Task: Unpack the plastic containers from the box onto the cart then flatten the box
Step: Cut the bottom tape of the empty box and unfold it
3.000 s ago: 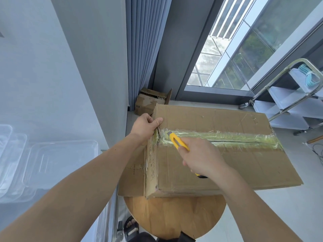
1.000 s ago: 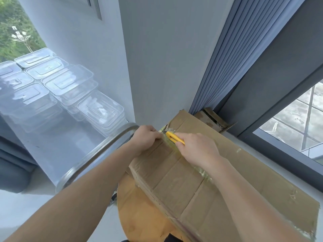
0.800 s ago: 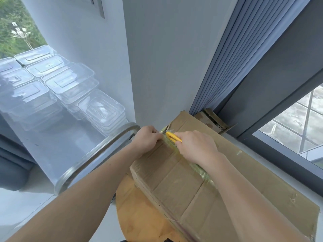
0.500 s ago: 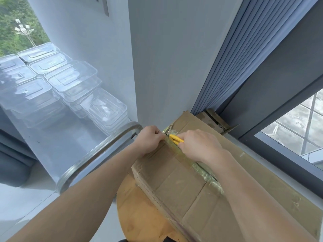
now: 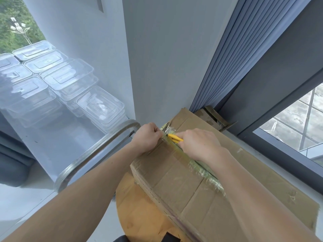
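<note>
Little has moved in the last second: the right hand (image 5: 199,145) still grips the yellow cutter (image 5: 174,137), its tip a touch nearer the left hand (image 5: 147,137), which pinches the crinkled tape (image 5: 206,173) at the far end of the box (image 5: 183,186), so the slitting looks unfinished and unpacking not yet begun. The box lies flaps shut on a round wooden stool (image 5: 138,206) just beside the cart (image 5: 97,149), its brown card creased, its yellowed tape puckered along the middle seam.
</note>
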Demonstrator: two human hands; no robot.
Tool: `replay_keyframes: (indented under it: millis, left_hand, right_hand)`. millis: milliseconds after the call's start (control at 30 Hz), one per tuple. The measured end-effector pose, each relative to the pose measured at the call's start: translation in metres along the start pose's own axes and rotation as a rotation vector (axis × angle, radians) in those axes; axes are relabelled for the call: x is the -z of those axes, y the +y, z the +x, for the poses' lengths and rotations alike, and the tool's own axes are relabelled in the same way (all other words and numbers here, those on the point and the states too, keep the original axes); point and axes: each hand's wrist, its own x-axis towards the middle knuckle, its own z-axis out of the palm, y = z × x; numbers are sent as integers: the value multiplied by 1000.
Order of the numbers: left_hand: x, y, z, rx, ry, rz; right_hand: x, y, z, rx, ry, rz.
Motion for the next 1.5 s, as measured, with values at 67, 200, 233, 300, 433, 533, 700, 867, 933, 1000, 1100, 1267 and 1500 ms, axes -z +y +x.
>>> replay_keyframes:
  millis: [67,200,233,300,433,533,700,867,933,1000,1100,1267,1500]
  left_hand:
    - [-1,-1,1,4,10,12]
    - [-2,-1,0,7,24,40]
    - [-3,-1,0,4,28,51]
    - [-3,-2,0,1,39,69]
    - [-4,-3,0,-13,52,99]
    - [-6,-3,-1,-37,72,141]
    - [-7,-2,-2,-61,89,178]
    - [-10,-3,-2,-68,105,211]
    - [-11,-4,-2,-71,115,230]
    - [-12,-4,-5,-108,142,298]
    - [-24,-5,-15,-334,240,550]
    - [-39,-2,-23,-674,160,704]
    - [-36,-7,-22,-707,175,726]
  right_hand:
    - [-1,4,-3,8,-4,-2]
    - [-6,5,-7,7,10,-36]
    - [-7,5,-8,8,13,-40]
    - [-7,5,-7,12,6,-41]
    - [-7,12,-10,17,-20,-129]
    - [-10,12,-11,13,-37,-123]
    - [-14,18,-16,11,-11,-133]
    - [-20,26,-25,2,-18,-115]
    - [-22,27,-25,9,-8,-100]
    - [-25,30,-27,15,1,-78]
    - [-27,30,-31,16,14,-66]
    - [-26,30,-31,13,36,-56]
    - [-31,43,-45,10,4,-56]
